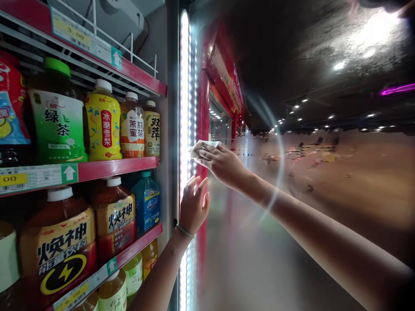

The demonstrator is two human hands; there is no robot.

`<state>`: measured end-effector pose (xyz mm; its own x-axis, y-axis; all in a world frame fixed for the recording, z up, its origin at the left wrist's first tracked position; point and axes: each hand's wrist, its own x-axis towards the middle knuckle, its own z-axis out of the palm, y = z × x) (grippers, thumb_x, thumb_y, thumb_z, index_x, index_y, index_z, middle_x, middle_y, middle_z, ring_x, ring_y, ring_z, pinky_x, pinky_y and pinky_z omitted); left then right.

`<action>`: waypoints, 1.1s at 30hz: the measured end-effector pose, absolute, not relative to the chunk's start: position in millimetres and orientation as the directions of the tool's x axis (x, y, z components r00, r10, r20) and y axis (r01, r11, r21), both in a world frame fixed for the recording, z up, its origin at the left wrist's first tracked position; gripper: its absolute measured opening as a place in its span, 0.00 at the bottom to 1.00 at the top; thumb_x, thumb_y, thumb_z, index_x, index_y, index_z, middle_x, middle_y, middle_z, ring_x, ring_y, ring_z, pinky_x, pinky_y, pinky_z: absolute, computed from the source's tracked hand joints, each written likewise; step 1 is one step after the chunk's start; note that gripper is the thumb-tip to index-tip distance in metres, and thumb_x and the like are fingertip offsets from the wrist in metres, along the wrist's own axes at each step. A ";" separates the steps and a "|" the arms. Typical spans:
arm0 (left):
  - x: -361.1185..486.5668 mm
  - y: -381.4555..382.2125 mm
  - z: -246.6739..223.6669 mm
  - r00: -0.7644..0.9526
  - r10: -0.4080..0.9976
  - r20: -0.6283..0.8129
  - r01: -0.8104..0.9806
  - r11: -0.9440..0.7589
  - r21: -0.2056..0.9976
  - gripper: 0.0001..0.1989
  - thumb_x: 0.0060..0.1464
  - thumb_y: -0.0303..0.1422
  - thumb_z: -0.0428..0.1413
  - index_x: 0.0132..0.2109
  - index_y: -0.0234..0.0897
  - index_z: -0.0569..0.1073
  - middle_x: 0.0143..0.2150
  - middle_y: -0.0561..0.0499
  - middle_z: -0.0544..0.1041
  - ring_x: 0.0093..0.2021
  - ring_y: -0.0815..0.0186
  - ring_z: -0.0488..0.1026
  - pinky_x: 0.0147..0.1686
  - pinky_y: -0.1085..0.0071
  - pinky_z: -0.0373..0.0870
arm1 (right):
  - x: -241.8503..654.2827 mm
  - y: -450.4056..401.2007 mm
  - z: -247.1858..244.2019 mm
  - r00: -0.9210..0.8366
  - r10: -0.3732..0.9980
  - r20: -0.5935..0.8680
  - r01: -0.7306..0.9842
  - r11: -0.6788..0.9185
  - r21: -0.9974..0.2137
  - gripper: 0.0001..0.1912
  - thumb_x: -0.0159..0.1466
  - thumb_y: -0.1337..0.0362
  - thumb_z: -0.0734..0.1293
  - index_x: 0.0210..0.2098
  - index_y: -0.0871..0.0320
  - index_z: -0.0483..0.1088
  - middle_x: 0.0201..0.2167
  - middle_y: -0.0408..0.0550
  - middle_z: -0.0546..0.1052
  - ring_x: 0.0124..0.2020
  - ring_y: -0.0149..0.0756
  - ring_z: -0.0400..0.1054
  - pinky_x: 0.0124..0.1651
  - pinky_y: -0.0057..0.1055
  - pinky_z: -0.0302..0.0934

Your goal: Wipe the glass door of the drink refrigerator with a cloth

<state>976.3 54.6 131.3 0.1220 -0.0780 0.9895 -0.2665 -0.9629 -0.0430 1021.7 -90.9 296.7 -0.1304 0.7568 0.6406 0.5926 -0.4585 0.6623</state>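
Note:
A folded white tissue [205, 146] lies under the fingers of my right hand [223, 162], which presses it toward the lit edge of a drinks cooler. Below it, my left hand [194, 203] is raised with its fingers apart, holding nothing. Its fingertips are close to the bright vertical light strip [184, 112]; whether they touch it I cannot tell. A thin pale band [185, 231] circles the left wrist. Just right of the strip stands a red frame [203, 103], partly covered by the right hand.
On the left, shelves with red price rails [119, 168] carry several bottles, among them a green tea bottle [56, 116], a yellow bottle [104, 121] and a large energy drink bottle [61, 246]. Farther back is a red cabinet [227, 73]. The right side is hazy, like glass.

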 end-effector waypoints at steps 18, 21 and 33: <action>982.8 31.3 135.4 0.117 -0.098 0.988 -0.329 -0.943 -0.055 0.27 0.65 0.26 0.55 0.69 0.43 0.64 0.64 0.40 0.68 0.70 0.50 0.64 0.69 0.42 0.65 | 1012.4 -127.4 306.6 -0.079 0.653 0.753 0.612 -0.564 0.554 0.31 0.72 0.78 0.61 0.71 0.48 0.65 0.69 0.45 0.71 0.72 0.45 0.62 0.75 0.51 0.59; 983.9 27.4 136.6 0.112 -0.095 0.989 -0.343 -0.938 -0.051 0.27 0.65 0.26 0.55 0.68 0.44 0.65 0.64 0.41 0.68 0.70 0.50 0.64 0.69 0.44 0.65 | 1011.8 -134.3 307.6 -0.085 0.610 0.788 0.607 -0.595 0.527 0.32 0.72 0.77 0.61 0.71 0.46 0.64 0.68 0.45 0.72 0.73 0.46 0.61 0.75 0.53 0.58; 985.0 20.3 140.4 0.084 -0.107 0.991 -0.365 -0.928 -0.069 0.27 0.65 0.25 0.55 0.69 0.44 0.65 0.64 0.41 0.69 0.69 0.51 0.64 0.69 0.45 0.65 | 1007.2 -156.9 300.6 -0.060 0.656 0.752 0.591 -0.584 0.556 0.30 0.72 0.74 0.63 0.70 0.46 0.66 0.68 0.47 0.72 0.71 0.45 0.64 0.73 0.49 0.61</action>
